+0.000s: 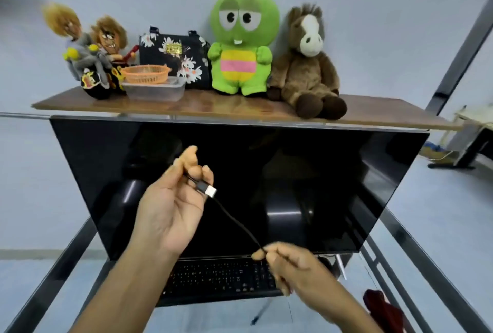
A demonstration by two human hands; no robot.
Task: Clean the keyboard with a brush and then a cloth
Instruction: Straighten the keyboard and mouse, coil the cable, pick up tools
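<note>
Holding a thin black cable [234, 219] taut between them, the left hand [170, 199] pinches the USB plug [208, 189] end and the right hand [290, 266] pinches the cord lower down (both closed on it, hands apart). Keyboard [218, 278] lies below, in front of the dark monitor [293, 186]. Judged light but rigid; support by its edges. Red cloth [381, 308] at right; brush not identifiable.

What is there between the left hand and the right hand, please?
In the head view, a thin black cable runs taut from the left hand, which holds its USB plug, down to the right hand.
</note>
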